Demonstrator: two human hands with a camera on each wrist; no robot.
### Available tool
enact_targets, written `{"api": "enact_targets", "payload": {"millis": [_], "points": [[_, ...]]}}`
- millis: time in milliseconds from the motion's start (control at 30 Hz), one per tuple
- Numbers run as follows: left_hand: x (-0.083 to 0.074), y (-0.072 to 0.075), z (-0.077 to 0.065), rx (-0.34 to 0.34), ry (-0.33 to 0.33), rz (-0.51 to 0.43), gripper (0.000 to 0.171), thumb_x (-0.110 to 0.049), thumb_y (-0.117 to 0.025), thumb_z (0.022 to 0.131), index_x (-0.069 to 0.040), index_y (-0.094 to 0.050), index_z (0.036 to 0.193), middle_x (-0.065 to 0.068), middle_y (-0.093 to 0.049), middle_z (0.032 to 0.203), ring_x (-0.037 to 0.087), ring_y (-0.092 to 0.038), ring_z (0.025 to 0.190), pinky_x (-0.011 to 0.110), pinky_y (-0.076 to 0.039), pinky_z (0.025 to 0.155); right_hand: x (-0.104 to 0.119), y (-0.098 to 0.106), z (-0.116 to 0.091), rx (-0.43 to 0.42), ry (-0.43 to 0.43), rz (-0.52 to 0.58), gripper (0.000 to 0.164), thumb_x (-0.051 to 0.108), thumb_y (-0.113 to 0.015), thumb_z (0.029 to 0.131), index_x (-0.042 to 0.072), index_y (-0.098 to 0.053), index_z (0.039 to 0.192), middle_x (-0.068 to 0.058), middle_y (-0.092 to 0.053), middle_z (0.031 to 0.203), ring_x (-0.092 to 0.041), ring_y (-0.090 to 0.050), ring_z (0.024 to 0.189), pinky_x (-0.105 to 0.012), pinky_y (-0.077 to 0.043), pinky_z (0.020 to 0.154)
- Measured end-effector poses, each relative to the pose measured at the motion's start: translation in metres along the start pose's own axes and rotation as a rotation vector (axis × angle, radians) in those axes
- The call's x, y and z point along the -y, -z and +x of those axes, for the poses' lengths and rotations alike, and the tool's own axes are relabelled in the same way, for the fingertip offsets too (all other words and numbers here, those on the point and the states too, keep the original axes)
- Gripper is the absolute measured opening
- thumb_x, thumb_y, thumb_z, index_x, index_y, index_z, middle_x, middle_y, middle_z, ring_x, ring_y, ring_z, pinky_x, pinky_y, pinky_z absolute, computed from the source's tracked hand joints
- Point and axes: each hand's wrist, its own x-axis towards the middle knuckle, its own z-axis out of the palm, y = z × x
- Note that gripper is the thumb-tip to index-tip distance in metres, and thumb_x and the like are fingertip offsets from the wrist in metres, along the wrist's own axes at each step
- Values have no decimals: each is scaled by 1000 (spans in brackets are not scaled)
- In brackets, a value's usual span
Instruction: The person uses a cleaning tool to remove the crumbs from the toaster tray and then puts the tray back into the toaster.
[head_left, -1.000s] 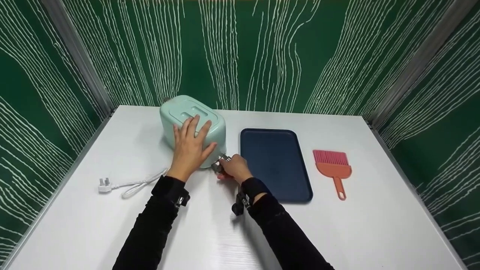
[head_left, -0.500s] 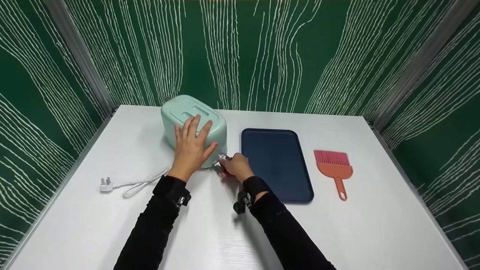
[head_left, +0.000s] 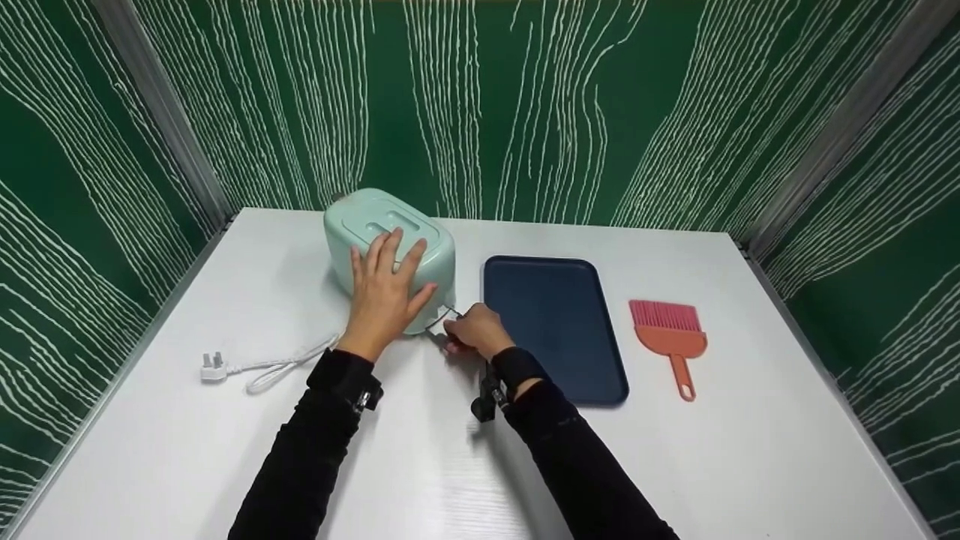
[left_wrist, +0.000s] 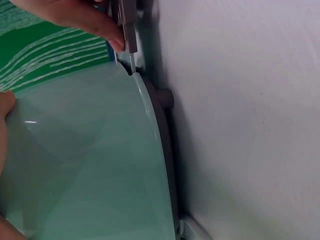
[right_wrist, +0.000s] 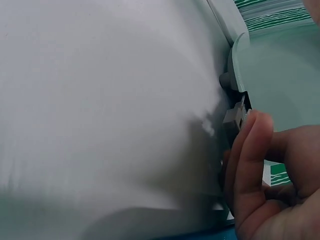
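Note:
A mint-green toaster (head_left: 431, 259) stands on the white table, left of centre. My left hand (head_left: 381, 304) rests on its top and near side, fingers spread and fairly straight. At the toaster's lower near corner, my right hand (head_left: 480, 331) pinches the grey end of a crumb tray (right_wrist: 232, 120). In the left wrist view, a thin metal part of the crumb tray (left_wrist: 132, 62) shows between that grey end and the toaster's base. The toaster's dark foot (left_wrist: 165, 98) is on the table. The rest of the tray is hidden inside the toaster or behind my fingers.
The toaster's white cord lies looped at left, ending in a plug (head_left: 214, 367). A dark blue tray (head_left: 555, 330) lies just right of my right hand. Further right is a small orange dustpan with a pink brush (head_left: 667, 330). Green patterned panels (head_left: 517, 112) enclose the table.
My right hand has drawn slightly to the right, away from the toaster, with the crumb tray's end. My left hand stays on the toaster, which has hardly moved.

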Motion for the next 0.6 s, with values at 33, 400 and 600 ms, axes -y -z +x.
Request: {"api": "enact_targets", "payload": {"millis": [33,400,600], "points": [[0,0,0,5,3,0,66,-47,-71,101,-20,-50,158,22,-39,168,43,-34,157,77,-14,128,0,0,1,2,0,-1,26,24,-70,102,9,-69,81,5,-64,54,-6,-62,49,-21,-46,54],[1,-1,-1,-20,-9,-7,65,-45,-72,101,-20,-52,157,22,-40,167,43,-35,156,79,-17,126,-2,5,-3,64,-13,65,22,21,-69,103,4,-67,89,3,-63,56,-4,-62,48,-20,-49,53],[0,-1,-1,-24,-10,-20,66,-45,-73,100,-19,-52,157,23,-40,167,43,-35,156,79,-15,127,-6,8,-7,96,9,106,22,19,-68,104,3,-67,89,2,-64,58,-5,-63,49,-20,-50,53]]}}
